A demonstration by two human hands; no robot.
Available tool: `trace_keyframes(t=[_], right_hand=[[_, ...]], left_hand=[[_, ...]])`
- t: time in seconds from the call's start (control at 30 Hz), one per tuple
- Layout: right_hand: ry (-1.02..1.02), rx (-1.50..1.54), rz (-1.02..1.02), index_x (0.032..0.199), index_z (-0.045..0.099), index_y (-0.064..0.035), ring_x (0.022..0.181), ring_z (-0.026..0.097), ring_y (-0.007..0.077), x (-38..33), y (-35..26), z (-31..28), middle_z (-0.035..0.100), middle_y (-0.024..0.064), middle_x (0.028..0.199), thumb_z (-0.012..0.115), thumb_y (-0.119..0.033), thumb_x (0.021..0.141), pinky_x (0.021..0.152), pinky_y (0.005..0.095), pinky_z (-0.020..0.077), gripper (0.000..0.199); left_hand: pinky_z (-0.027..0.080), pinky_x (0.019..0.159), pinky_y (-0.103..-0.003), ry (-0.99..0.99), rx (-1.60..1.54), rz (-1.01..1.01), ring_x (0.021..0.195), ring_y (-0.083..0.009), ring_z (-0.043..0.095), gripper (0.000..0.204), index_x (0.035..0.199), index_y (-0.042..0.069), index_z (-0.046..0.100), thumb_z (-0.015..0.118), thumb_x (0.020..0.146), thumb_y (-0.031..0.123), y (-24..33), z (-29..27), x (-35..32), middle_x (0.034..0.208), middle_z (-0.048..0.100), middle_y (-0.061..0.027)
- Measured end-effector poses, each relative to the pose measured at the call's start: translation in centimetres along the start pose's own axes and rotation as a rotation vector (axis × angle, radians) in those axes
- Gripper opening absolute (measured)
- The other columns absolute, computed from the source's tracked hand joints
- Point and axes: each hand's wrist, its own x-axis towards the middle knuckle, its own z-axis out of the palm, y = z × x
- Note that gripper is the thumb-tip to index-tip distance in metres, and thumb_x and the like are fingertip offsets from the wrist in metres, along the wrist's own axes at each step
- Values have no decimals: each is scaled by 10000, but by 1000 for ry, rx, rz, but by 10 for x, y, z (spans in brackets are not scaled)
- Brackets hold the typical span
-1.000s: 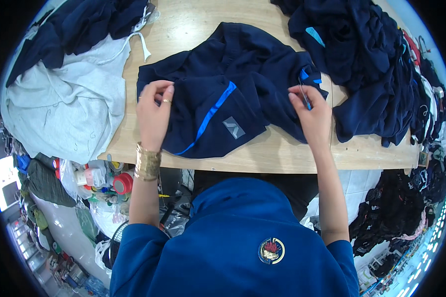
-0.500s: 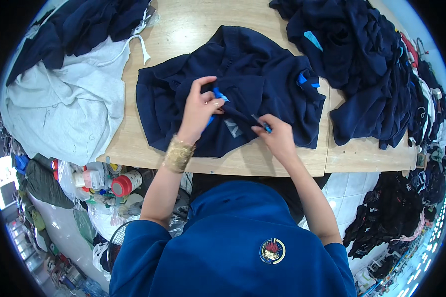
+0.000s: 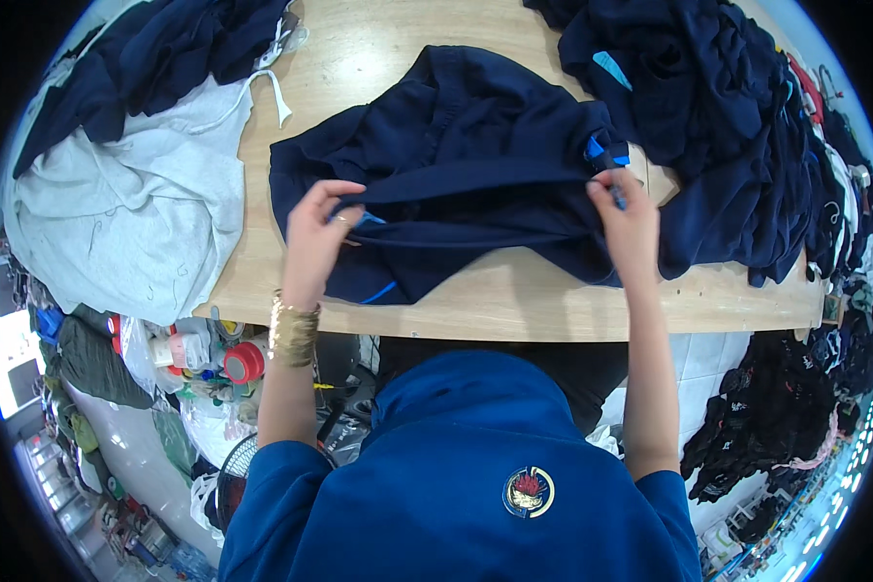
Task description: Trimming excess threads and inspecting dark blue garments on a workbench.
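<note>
A navy fabric garment with a gathered band lies spread on the table in front of me. My left hand pinches its near edge at the left, beside a bright blue strip inside the fold. At the right end, my right hand is closed around a small blue-handled tool, its exact kind hard to make out, and also grips the cloth. Between both hands the near edge is stretched into a long open fold. Bright blue trim shows just beyond my right fingers.
Pale grey cloth lies at the left under more navy fabric. A heap of navy garments covers the right side of the wooden table. Below the left edge stand a red-lidded container and a fan. Black clothes lie at lower right.
My hands have moved apart, left hand to the left and lower, right hand to the right and up. The garment's near edge, bunched before, is now drawn out between them.
</note>
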Motion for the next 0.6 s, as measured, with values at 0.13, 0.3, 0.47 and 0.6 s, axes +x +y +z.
trace_keyframes(t=[0.13, 0.3, 0.47, 0.6], right_hand=[[-84, -71, 194, 893, 599, -33, 686, 597, 225, -16, 17, 12, 615, 120, 739, 631, -149, 808, 659, 297, 453, 148], [-60, -87, 101, 913, 605, -21, 740, 596, 209, -16, 13, 3, 617, 98, 879, 658, -135, 791, 672, 297, 461, 175], [-136, 90, -56, 942, 610, -46, 762, 611, 209, -27, -34, 25, 595, 85, 847, 714, -107, 733, 663, 298, 477, 242], [-231, 177, -114, 879, 586, -33, 716, 610, 257, -48, -56, 86, 584, 100, 843, 732, -195, 730, 619, 330, 489, 264]], left_hand=[[385, 555, -238, 43, 445, 139, 596, -113, 471, 302, 1017, 56, 577, 632, 724, 8, -31, 14, -2, 702, 540, -39], [403, 794, -317, 211, 775, 452, 935, -227, 503, 423, 1068, 123, 581, 669, 664, 30, -10, 22, -9, 1058, 544, -57], [332, 890, -370, 80, 777, 510, 1066, -249, 437, 445, 1075, 162, 594, 684, 649, 68, -13, 32, -9, 1146, 498, -26], [331, 850, -351, 44, 730, 480, 1032, -226, 447, 404, 1040, 159, 608, 677, 653, 65, -14, 39, -6, 1108, 509, -17]])
